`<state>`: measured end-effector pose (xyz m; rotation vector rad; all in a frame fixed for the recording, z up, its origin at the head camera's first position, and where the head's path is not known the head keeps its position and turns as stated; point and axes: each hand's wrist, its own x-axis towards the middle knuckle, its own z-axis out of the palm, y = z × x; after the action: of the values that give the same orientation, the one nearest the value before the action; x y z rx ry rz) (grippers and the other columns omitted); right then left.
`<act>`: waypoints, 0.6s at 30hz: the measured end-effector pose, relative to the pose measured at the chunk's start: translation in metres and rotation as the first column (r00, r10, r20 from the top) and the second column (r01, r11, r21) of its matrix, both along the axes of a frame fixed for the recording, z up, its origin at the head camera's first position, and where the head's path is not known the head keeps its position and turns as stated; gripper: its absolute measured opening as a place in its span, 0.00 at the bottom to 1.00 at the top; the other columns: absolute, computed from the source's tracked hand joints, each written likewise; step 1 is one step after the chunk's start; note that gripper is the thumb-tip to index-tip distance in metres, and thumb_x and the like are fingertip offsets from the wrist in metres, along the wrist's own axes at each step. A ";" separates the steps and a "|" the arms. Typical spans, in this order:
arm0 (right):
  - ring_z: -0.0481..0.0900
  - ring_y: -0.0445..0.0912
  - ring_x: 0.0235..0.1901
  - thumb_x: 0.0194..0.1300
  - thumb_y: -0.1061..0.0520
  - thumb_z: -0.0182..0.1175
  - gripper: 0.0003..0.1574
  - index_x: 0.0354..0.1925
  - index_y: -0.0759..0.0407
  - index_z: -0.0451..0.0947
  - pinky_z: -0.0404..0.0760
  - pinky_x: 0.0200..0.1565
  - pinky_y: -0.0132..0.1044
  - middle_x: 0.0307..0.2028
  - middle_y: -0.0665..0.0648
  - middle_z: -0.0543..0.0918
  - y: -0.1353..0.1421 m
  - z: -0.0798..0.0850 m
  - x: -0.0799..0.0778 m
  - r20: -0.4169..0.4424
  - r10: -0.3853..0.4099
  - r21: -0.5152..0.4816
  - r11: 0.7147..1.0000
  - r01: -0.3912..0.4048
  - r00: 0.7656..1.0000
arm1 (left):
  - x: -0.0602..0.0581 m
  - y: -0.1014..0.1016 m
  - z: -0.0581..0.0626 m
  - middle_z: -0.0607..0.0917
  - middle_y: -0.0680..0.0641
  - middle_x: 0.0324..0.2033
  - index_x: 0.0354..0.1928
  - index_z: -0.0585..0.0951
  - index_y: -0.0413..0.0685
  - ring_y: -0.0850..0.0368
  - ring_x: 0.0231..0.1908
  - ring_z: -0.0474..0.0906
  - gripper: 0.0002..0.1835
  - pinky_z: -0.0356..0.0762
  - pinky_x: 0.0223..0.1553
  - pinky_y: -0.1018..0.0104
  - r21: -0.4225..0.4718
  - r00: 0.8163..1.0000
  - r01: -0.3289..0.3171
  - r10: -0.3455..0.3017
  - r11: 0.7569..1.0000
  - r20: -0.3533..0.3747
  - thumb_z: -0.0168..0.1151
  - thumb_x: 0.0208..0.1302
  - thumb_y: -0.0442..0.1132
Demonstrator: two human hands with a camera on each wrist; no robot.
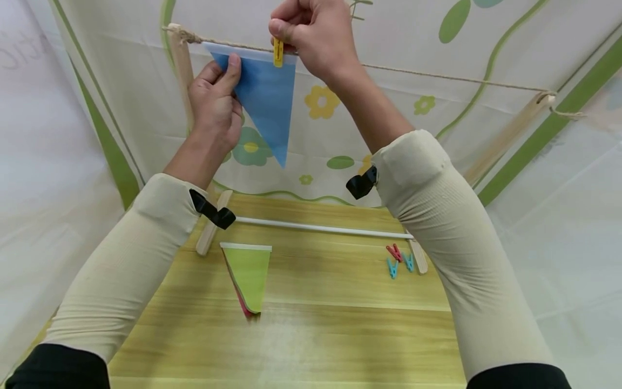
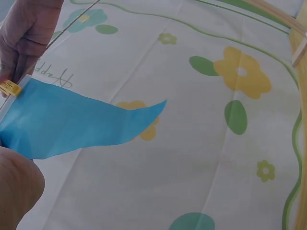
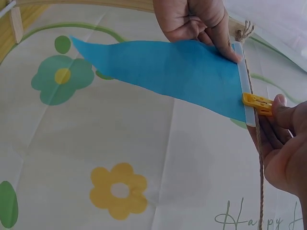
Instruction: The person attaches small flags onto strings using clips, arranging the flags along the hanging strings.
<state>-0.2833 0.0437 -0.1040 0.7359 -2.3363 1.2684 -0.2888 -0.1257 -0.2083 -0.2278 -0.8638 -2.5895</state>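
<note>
A blue triangular pennant [image 1: 269,92] hangs point down at the twine [image 1: 437,76], its white top strip along the line. My left hand [image 1: 216,102] pinches the pennant near its upper left corner, thumb in front. My right hand [image 1: 320,35] pinches the top end of a yellow clothespin [image 1: 278,52] near the upper right corner. In the right wrist view the clothespin [image 3: 257,104] sits across the white strip and the twine. The pennant [image 2: 76,115] curls at its tip in the left wrist view.
Wooden posts [image 1: 181,70] hold the twine at both ends, with a white rod [image 1: 320,228] low between their feet. A green pennant [image 1: 249,275] lies over a red one on the table [image 1: 340,340]. Red [image 1: 394,252] and blue clothespins [image 1: 392,268] lie at the right. Printed cloth stands behind.
</note>
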 end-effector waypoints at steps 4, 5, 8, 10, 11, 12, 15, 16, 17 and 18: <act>0.88 0.39 0.43 0.82 0.55 0.68 0.14 0.56 0.63 0.91 0.91 0.59 0.28 0.39 0.47 0.87 0.002 0.000 0.000 -0.001 0.011 0.035 0.999 -0.011 1.000 | 0.000 0.000 0.000 0.90 0.43 0.43 0.43 0.91 0.33 0.55 0.49 0.89 0.05 0.89 0.65 0.67 0.000 1.000 -0.002 0.002 1.000 0.004 0.67 0.78 0.25; 0.88 0.39 0.43 0.82 0.54 0.69 0.15 0.56 0.63 0.91 0.91 0.59 0.28 0.40 0.48 0.87 0.002 0.001 0.000 0.001 0.014 0.044 0.999 -0.014 1.000 | 0.000 0.000 0.000 0.90 0.43 0.43 0.43 0.91 0.33 0.55 0.49 0.89 0.05 0.89 0.64 0.67 0.001 1.000 -0.003 0.003 1.000 0.004 0.67 0.78 0.25; 0.89 0.39 0.44 0.81 0.54 0.71 0.17 0.58 0.64 0.91 0.91 0.59 0.28 0.44 0.50 0.90 0.004 0.002 -0.001 0.001 0.023 0.066 0.998 -0.024 1.000 | 0.000 0.000 0.001 0.90 0.42 0.43 0.43 0.91 0.33 0.55 0.48 0.89 0.05 0.90 0.64 0.66 0.018 1.000 0.002 -0.002 1.000 0.004 0.67 0.78 0.25; 0.89 0.39 0.46 0.81 0.53 0.71 0.18 0.60 0.63 0.90 0.90 0.60 0.27 0.47 0.53 0.90 0.005 0.003 0.000 0.012 0.023 0.077 0.997 -0.024 1.000 | 0.000 0.000 0.001 0.90 0.43 0.43 0.43 0.91 0.33 0.55 0.48 0.89 0.05 0.90 0.64 0.66 0.021 1.000 0.002 -0.002 1.000 0.004 0.67 0.78 0.25; 0.89 0.39 0.46 0.81 0.53 0.71 0.19 0.61 0.63 0.90 0.90 0.60 0.27 0.49 0.54 0.91 0.005 0.003 0.000 0.013 0.022 0.083 0.996 -0.023 1.000 | 0.000 0.000 0.001 0.90 0.43 0.42 0.43 0.91 0.33 0.55 0.48 0.89 0.05 0.90 0.64 0.66 0.020 1.000 0.000 0.000 1.000 0.004 0.67 0.78 0.25; 0.88 0.39 0.47 0.81 0.53 0.71 0.19 0.62 0.63 0.90 0.90 0.60 0.27 0.51 0.55 0.91 0.005 0.003 0.000 0.011 0.022 0.090 0.996 -0.023 1.000 | 0.000 0.000 0.001 0.90 0.43 0.42 0.42 0.91 0.33 0.55 0.48 0.89 0.05 0.90 0.64 0.66 0.018 1.000 -0.002 0.002 1.000 0.004 0.67 0.78 0.25; 0.87 0.39 0.49 0.82 0.52 0.70 0.20 0.63 0.63 0.89 0.88 0.61 0.27 0.56 0.58 0.92 0.004 0.004 0.000 0.006 0.012 0.115 0.993 -0.012 1.000 | 0.000 -0.001 0.001 0.89 0.43 0.42 0.43 0.90 0.33 0.54 0.48 0.89 0.05 0.90 0.64 0.66 0.009 1.000 -0.008 0.008 1.000 0.004 0.67 0.78 0.25; 0.87 0.39 0.49 0.83 0.52 0.69 0.21 0.64 0.62 0.89 0.88 0.61 0.27 0.57 0.58 0.91 0.003 0.003 0.000 0.004 0.008 0.123 0.992 -0.008 1.000 | 0.000 -0.001 0.001 0.89 0.43 0.42 0.43 0.91 0.32 0.54 0.48 0.89 0.05 0.90 0.64 0.66 0.010 1.000 -0.006 0.006 1.000 0.009 0.68 0.78 0.25; 0.87 0.39 0.50 0.83 0.52 0.69 0.21 0.65 0.62 0.88 0.87 0.61 0.26 0.57 0.58 0.91 0.003 0.003 0.000 0.004 0.006 0.130 0.991 -0.006 1.000 | 0.000 -0.002 0.001 0.89 0.43 0.42 0.44 0.91 0.32 0.54 0.48 0.89 0.05 0.90 0.64 0.66 0.011 1.000 -0.004 0.004 1.000 0.013 0.68 0.78 0.26; 0.86 0.39 0.51 0.83 0.52 0.68 0.21 0.65 0.62 0.88 0.86 0.61 0.26 0.57 0.58 0.91 0.002 0.003 0.000 0.007 0.005 0.135 0.991 -0.005 1.000 | 0.001 -0.002 0.001 0.89 0.43 0.43 0.44 0.91 0.32 0.55 0.49 0.90 0.05 0.89 0.65 0.66 0.012 1.000 -0.003 0.003 1.000 0.018 0.68 0.78 0.26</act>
<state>-0.2829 0.0454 -0.1009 0.7816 -2.4460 1.1241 -0.2881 -0.1279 -0.2074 -0.1998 -0.8544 -2.5971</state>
